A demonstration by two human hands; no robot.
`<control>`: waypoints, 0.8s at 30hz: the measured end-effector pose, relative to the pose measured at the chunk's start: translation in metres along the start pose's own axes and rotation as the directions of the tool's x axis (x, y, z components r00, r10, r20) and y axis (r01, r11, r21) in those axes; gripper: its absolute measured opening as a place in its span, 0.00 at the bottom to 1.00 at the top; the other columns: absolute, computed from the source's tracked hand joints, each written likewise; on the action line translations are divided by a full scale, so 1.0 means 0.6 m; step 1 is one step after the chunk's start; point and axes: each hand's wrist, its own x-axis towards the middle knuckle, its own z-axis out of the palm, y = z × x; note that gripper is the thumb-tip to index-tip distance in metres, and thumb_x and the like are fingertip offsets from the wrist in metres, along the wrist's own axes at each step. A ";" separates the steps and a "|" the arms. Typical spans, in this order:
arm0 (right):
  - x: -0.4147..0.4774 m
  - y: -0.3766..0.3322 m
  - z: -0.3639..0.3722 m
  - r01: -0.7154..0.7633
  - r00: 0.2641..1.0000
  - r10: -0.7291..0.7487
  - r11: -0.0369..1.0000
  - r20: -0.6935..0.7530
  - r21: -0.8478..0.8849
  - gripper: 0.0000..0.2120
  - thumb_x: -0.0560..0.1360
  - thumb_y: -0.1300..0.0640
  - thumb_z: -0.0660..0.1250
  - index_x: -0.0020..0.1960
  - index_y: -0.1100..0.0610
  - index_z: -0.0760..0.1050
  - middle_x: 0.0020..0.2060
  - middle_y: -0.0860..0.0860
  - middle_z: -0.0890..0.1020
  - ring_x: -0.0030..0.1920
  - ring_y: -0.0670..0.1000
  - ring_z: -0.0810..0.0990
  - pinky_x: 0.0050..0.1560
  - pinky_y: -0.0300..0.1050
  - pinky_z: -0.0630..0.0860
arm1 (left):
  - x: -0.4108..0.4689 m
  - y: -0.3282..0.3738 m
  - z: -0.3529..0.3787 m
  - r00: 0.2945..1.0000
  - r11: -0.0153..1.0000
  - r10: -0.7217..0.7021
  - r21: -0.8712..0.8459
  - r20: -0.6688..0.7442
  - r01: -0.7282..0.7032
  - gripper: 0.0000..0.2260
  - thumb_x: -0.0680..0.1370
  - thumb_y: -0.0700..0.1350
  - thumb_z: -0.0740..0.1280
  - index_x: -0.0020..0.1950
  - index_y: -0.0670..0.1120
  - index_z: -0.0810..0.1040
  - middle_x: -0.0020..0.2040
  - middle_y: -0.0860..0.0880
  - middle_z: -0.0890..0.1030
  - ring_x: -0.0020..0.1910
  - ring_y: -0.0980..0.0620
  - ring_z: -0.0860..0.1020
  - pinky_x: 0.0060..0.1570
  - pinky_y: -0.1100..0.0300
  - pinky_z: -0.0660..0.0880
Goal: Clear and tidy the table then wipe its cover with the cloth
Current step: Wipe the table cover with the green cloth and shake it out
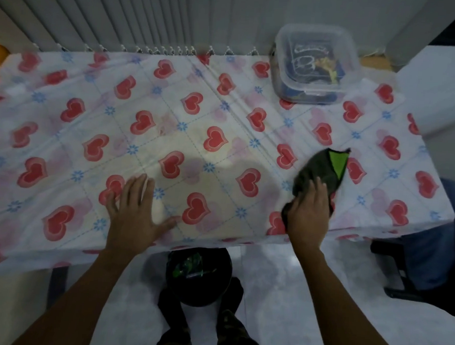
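A clear lidded plastic container [314, 65] stands at the far edge of the table, towards the right corner, with dark and yellow things inside that are too blurred to name. It is well apart from both hands, and nothing lies between it and them. On the floor below the near edge, a round black bin [198, 277] holds something green. A dark chair [429, 254] with blue fabric on it stands off the table's right end.

The cloth [317, 169] lies on the cover [224, 124] near the right part of the near edge. It is dark, with a bright green face turned up at its far end. Its long axis runs slantwise, from a bunched end under the palm by the near edge to a pointed tip aimed at the far right corner.

The right hand [309, 212] rests on the near half of the cloth, fingers laid fairly straight and close together and pressing it down rather than pinching it. The left hand [136, 209] lies flat on the cover near the middle of the near edge, fingers spread and thumb out to the right, holding nothing.

The cover is white with red hearts, small blue flowers and a faint blue grid. It has creases running from the far edge towards the cloth and a yellowish patch in the middle. Pale vertical blinds [124, 14] hang behind the far edge. The floor [293, 296] is pale tile and the light is dim.
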 end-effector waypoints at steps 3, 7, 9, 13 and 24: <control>-0.003 0.026 -0.024 -0.140 0.989 0.143 0.987 -0.036 0.072 0.19 0.81 0.61 0.58 0.71 0.65 0.69 0.72 0.61 0.72 0.74 0.60 0.68 0.71 0.60 0.70 | 0.002 -0.003 -0.002 1.000 1.000 -0.009 -0.008 0.030 0.010 0.51 0.69 0.81 0.50 0.79 0.46 0.60 0.80 0.44 0.59 0.79 0.43 0.56 0.73 0.35 0.52; -0.021 -0.051 -0.058 -0.047 0.998 0.052 0.980 -0.019 0.194 0.21 0.82 0.55 0.53 0.72 0.61 0.69 0.69 0.59 0.74 0.69 0.58 0.72 0.68 0.58 0.73 | 0.004 -0.006 -0.008 0.998 0.999 -0.018 -0.040 0.060 0.020 0.52 0.68 0.80 0.52 0.80 0.45 0.57 0.81 0.44 0.57 0.80 0.42 0.55 0.74 0.33 0.52; -0.044 -0.146 -0.072 0.081 0.997 -0.081 0.948 -0.011 0.308 0.20 0.79 0.54 0.55 0.69 0.59 0.71 0.65 0.56 0.76 0.63 0.55 0.74 0.62 0.52 0.76 | 0.002 -0.009 -0.016 0.999 0.997 -0.017 -0.071 0.036 0.020 0.51 0.68 0.79 0.55 0.80 0.45 0.59 0.80 0.44 0.58 0.79 0.42 0.56 0.74 0.34 0.54; -0.097 -0.349 -0.038 0.369 0.913 -0.409 0.833 0.010 0.412 0.22 0.75 0.61 0.67 0.68 0.59 0.72 0.67 0.56 0.75 0.64 0.53 0.73 0.63 0.46 0.74 | 0.013 -0.020 -0.032 0.998 0.994 -0.016 -0.106 -0.059 0.010 0.45 0.72 0.73 0.60 0.79 0.45 0.60 0.76 0.44 0.64 0.75 0.40 0.64 0.71 0.40 0.60; -0.100 -0.606 0.215 0.743 0.515 -0.849 0.510 0.117 0.433 0.21 0.83 0.53 0.60 0.72 0.61 0.71 0.74 0.58 0.71 0.77 0.58 0.64 0.74 0.57 0.63 | 0.053 -0.152 0.001 0.988 0.988 -0.143 -0.061 -0.053 0.140 0.45 0.72 0.69 0.54 0.79 0.38 0.59 0.74 0.32 0.66 0.75 0.33 0.64 0.72 0.31 0.57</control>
